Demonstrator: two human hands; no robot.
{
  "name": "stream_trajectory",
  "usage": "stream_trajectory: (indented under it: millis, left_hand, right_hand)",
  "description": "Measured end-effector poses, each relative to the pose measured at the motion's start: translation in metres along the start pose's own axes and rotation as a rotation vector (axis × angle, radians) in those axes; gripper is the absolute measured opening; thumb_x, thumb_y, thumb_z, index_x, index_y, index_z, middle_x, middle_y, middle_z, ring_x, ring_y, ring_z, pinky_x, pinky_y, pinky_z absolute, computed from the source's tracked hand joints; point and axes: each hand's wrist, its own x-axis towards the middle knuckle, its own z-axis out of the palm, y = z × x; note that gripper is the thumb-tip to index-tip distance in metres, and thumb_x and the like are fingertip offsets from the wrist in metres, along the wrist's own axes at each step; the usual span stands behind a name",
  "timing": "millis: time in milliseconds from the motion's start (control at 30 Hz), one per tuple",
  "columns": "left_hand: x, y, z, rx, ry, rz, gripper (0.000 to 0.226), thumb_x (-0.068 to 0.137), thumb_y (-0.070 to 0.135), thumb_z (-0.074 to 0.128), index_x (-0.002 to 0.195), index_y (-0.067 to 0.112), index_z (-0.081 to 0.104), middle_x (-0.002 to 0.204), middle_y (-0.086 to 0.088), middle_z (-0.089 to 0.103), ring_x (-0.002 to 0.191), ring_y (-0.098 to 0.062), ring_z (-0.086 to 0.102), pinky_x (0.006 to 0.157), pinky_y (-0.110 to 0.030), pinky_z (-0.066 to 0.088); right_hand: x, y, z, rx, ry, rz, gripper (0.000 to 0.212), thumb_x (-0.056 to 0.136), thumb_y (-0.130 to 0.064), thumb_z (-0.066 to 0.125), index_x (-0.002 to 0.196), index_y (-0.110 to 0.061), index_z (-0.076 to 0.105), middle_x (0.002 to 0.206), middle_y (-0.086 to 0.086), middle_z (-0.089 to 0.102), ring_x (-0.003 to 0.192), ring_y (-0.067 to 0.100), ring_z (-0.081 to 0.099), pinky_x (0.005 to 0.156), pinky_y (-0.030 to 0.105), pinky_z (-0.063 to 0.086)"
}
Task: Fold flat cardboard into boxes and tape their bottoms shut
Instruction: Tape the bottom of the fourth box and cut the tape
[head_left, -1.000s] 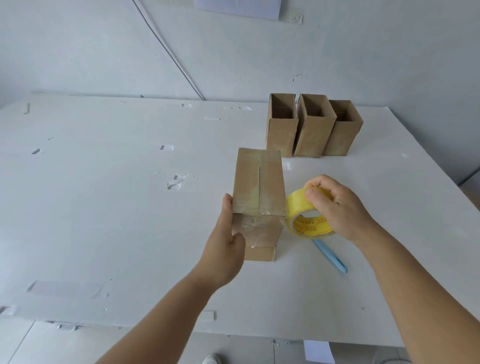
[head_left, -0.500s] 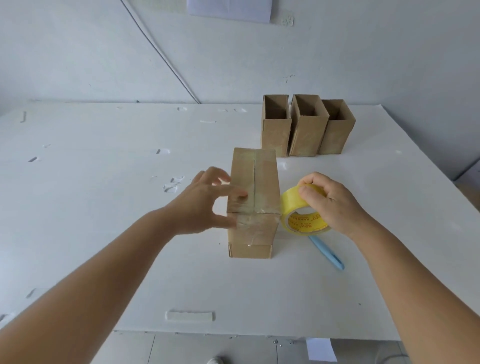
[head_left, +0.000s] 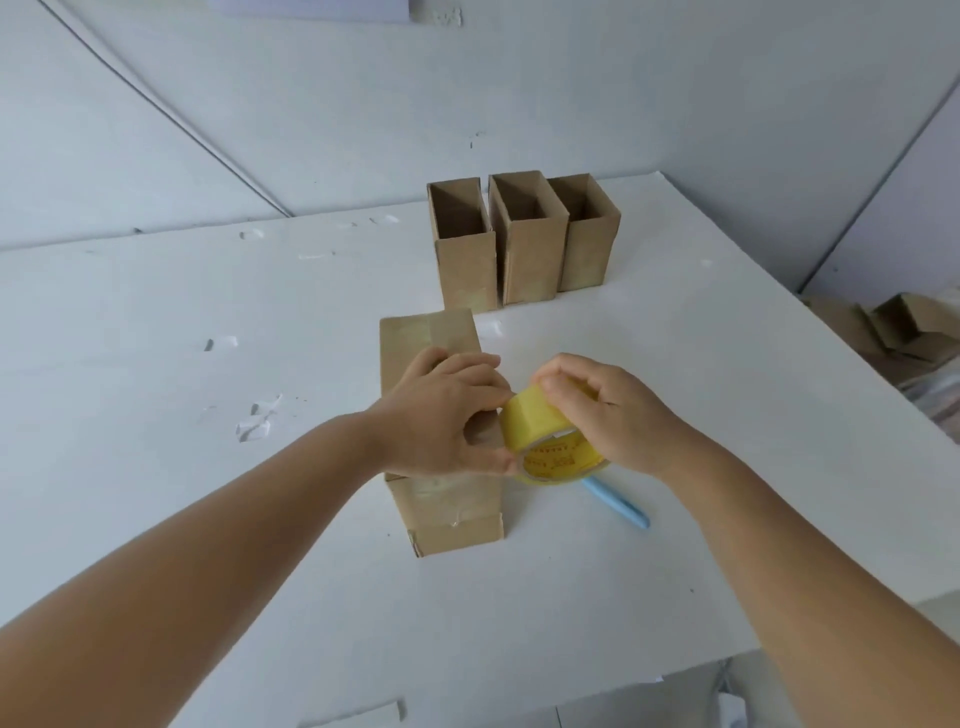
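A cardboard box (head_left: 441, 499) is stood upside down near the middle of the white table (head_left: 156, 322), its taped bottom turned upward and clear tape seen running down its near side. The left hand (head_left: 441, 415) is laid over the top of this box, with the thumb and forefinger brought together at the edge of the yellow tape roll (head_left: 545, 441); whether a loose tape end is pinched between them cannot be told. The roll is gripped by the right hand (head_left: 613, 410), the fingers curled over its upper rim, and it is held tilted just beside the box's right edge, above the table. A light blue pen-like tool (head_left: 618, 504) is seen lying on the table under the roll, partly hidden by it. Three finished boxes (head_left: 524, 244) are stood upright in a touching row farther back, their open tops facing up. Folded cardboard (head_left: 898, 327) is piled beyond the table's right edge. Scraps of tape are stuck here and there on the table surface
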Motion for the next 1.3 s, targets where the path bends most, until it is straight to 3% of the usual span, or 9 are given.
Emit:
stream_trajectory:
  millis: [333, 500, 600, 700, 867, 967, 1067, 1167, 1300]
  left_hand:
    - [-0.003, -0.001, -0.004, -0.039, 0.002, 0.015, 0.073, 0.072, 0.081, 0.040, 0.134, 0.043, 0.046, 0.126, 0.022, 0.047, 0.140, -0.002, 0.017, 0.111, -0.026, 0.000]
    - [0.014, 0.007, -0.021, -0.027, -0.163, -0.033, 0.074, 0.079, 0.080, 0.012, 0.130, 0.042, 0.049, 0.110, 0.018, 0.051, 0.128, -0.010, 0.032, 0.109, -0.030, 0.006]
    - [0.048, 0.018, -0.027, 0.043, -0.383, -0.107, 0.047, 0.093, 0.060, 0.029, 0.126, 0.037, 0.053, 0.097, 0.016, 0.051, 0.113, -0.011, 0.046, 0.111, -0.037, 0.013]
    - [0.079, 0.025, -0.029, -0.041, -0.568, -0.107, 0.034, 0.089, 0.044, 0.054, 0.116, 0.025, 0.061, 0.097, 0.010, 0.056, 0.097, -0.015, 0.053, 0.087, -0.030, 0.039]
    - [0.088, 0.020, -0.019, -0.205, -0.629, -0.152, 0.034, 0.082, 0.049, 0.065, 0.110, 0.030, 0.062, 0.080, 0.015, 0.061, 0.079, -0.006, 0.059, 0.076, -0.025, 0.044]
    - [0.075, 0.010, -0.010, -0.500, -0.512, -0.159, 0.017, 0.082, 0.041, 0.069, 0.098, 0.043, 0.066, 0.067, 0.015, 0.065, 0.069, -0.005, 0.061, 0.075, -0.027, 0.048]
    - [0.064, 0.006, -0.008, -0.623, -0.437, -0.173, 0.015, 0.083, 0.038, 0.070, 0.097, 0.040, 0.067, 0.066, 0.014, 0.069, 0.064, 0.000, 0.062, 0.073, -0.024, 0.047]
    - [0.057, 0.006, -0.007, -0.681, -0.373, -0.206, 0.014, 0.084, 0.039, 0.069, 0.097, 0.037, 0.068, 0.071, 0.010, 0.071, 0.068, -0.001, 0.064, 0.078, -0.025, 0.050]
    - [0.053, 0.010, -0.008, -0.690, -0.350, -0.233, 0.007, 0.087, 0.040, 0.065, 0.092, 0.038, 0.069, 0.072, 0.010, 0.072, 0.067, 0.000, 0.065, 0.073, -0.019, 0.047]
  right_hand:
    - [0.003, 0.026, 0.016, -0.541, -0.073, 0.013, 0.036, 0.097, -0.039, 0.036, 0.090, -0.022, 0.067, 0.077, 0.001, 0.054, 0.081, 0.020, 0.050, 0.072, 0.035, 0.041]
    - [0.003, 0.023, 0.002, -0.658, -0.005, -0.079, 0.033, 0.097, -0.035, 0.035, 0.096, -0.023, 0.065, 0.081, -0.002, 0.057, 0.079, 0.018, 0.047, 0.070, 0.031, 0.033]
    - [0.001, 0.018, 0.002, -0.675, 0.037, -0.086, 0.023, 0.095, -0.031, 0.033, 0.096, -0.020, 0.053, 0.081, -0.004, 0.055, 0.076, 0.019, 0.046, 0.071, 0.033, 0.033]
    - [0.001, 0.014, 0.001, -0.682, 0.045, -0.092, 0.020, 0.094, -0.027, 0.031, 0.096, -0.017, 0.048, 0.075, -0.006, 0.048, 0.072, 0.019, 0.045, 0.070, 0.033, 0.034]
    - [0.003, 0.012, -0.006, -0.662, 0.065, -0.155, 0.011, 0.089, -0.022, 0.035, 0.092, -0.015, 0.044, 0.070, -0.004, 0.048, 0.067, 0.020, 0.045, 0.064, 0.033, 0.031]
    - [0.002, 0.015, -0.009, -0.572, 0.137, -0.140, 0.014, 0.086, -0.028, 0.035, 0.093, -0.018, 0.043, 0.072, -0.001, 0.049, 0.068, 0.020, 0.046, 0.060, 0.033, 0.035]
    - [0.002, 0.024, -0.005, -0.422, 0.250, -0.057, 0.028, 0.086, -0.041, 0.039, 0.101, -0.022, 0.051, 0.092, -0.006, 0.057, 0.085, 0.016, 0.050, 0.075, 0.030, 0.042]
    - [0.002, 0.030, 0.003, -0.041, 0.322, 0.178, 0.036, 0.079, -0.055, 0.046, 0.104, -0.030, 0.052, 0.103, -0.013, 0.056, 0.095, 0.008, 0.052, 0.077, 0.024, 0.042]
    - [0.005, 0.035, 0.005, 0.274, 0.348, 0.265, 0.033, 0.071, -0.060, 0.054, 0.081, -0.030, 0.062, 0.086, -0.010, 0.062, 0.079, 0.006, 0.056, 0.067, 0.024, 0.044]
